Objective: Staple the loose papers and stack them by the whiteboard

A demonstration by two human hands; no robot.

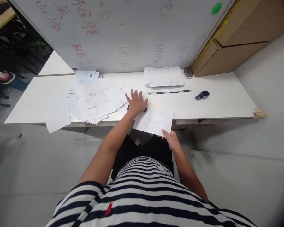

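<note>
My left hand [136, 102] is stretched over the desk with its fingers spread. Under its palm lies a small black object, mostly hidden, with only its ends showing; its kind cannot be made out. Between thumb and fingers, my right hand [170, 138] grips the lower right corner of a printed sheet of paper [153, 121]. The sheet tilts over the desk's front edge, its upper left part close to the black object. I cannot tell whether it is one sheet or more.
Scattered papers [97, 97] cover the desk's [217, 108] left part, one overhanging the front edge. A neat paper stack [163, 76] stands against the whiteboard [132, 28]. Near it lie a thin black-and-white strip [169, 92] and a watch [202, 95]. Cardboard boxes [229, 53] stand right.
</note>
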